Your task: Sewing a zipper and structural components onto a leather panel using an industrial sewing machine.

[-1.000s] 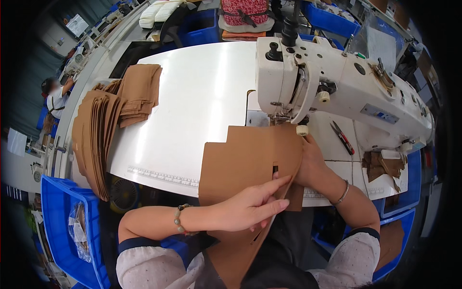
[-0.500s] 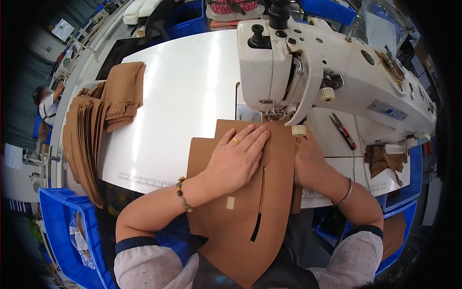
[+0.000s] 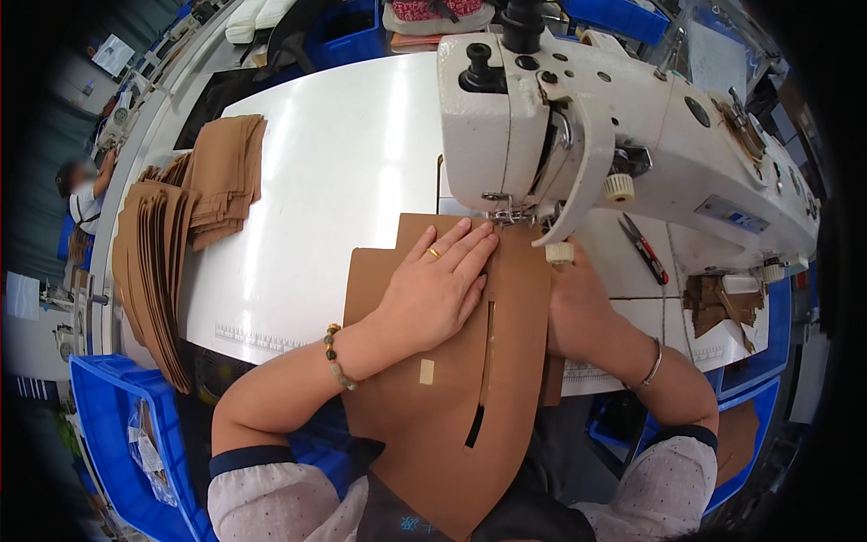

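A large brown fabric panel (image 3: 433, 402) with a long narrow slit lies under the needle area of a white sewing machine (image 3: 668, 144). Its lower end hangs over the table's front edge toward my body. My left hand (image 3: 441, 287) rests flat on the panel, left of the slit, with fingers stretched toward the presser foot (image 3: 513, 217). At the panel's right edge is my right hand (image 3: 578, 307). Its fingers are mostly hidden by the panel and the machine's guard. A small beige patch (image 3: 427, 371) sits on the panel below my left hand.
Stacked brown fabric pieces (image 3: 149, 262) lie at the table's left. Red-handled snips (image 3: 646, 253) and brown scraps (image 3: 722, 303) are on the right. Blue bins (image 3: 122, 379) stand beside the table. A person (image 3: 86, 190) sits at the far left.
The fabric panel has slid slightly away from me under the presser foot, its slit now closer to the needle. My left hand stays flat on it; the right stays by its edge.
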`<state>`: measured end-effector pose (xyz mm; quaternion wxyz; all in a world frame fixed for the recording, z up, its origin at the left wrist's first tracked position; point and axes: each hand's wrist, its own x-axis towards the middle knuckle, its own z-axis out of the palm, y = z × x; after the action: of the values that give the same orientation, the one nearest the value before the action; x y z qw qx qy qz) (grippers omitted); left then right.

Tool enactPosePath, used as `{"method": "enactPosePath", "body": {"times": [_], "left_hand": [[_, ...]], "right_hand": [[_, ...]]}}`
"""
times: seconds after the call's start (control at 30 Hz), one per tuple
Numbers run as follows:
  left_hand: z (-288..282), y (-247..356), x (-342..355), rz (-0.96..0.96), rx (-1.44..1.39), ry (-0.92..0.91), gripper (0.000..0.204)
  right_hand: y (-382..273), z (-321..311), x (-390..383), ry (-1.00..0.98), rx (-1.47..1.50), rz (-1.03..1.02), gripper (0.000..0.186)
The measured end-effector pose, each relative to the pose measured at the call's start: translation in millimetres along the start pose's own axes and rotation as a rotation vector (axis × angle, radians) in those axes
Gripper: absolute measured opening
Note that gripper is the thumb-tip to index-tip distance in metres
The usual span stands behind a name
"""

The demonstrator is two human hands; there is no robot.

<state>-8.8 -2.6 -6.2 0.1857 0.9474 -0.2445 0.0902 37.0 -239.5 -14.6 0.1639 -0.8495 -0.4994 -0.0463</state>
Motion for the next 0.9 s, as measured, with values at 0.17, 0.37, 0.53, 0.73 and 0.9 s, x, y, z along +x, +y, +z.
{"method": "enactPosePath", "body": {"times": [0.17, 0.37, 0.53, 0.73, 0.9], "left_hand": [[0.4, -11.4, 10.0, -0.046, 0.026, -0.022, 0.044], [-0.1, -32.3, 36.8, -0.060, 0.010, -0.039, 0.037], [-0.8, -44.6, 52.7, -0.067, 0.002, -0.021, 0.031], [-7.5, -34.5, 37.3, -0.074, 0.060, 0.031, 0.035], [-8.4, -12.6, -1.8, -0.049, -0.032, 0.074, 0.040]], "right_hand": [[0.5, -1.3, 0.3, -0.039, 0.012, 0.005, 0.062], [-0.1, -1.2, -0.3, 0.010, 0.081, 0.007, 0.069], [-1.3, -4.3, 1.3, -0.029, 0.120, 0.035, 0.071], [-5.6, -7.0, 2.5, -0.014, 0.080, 0.036, 0.069], [-6.4, -8.0, 2.1, 0.016, 0.096, 0.044, 0.064]]}}
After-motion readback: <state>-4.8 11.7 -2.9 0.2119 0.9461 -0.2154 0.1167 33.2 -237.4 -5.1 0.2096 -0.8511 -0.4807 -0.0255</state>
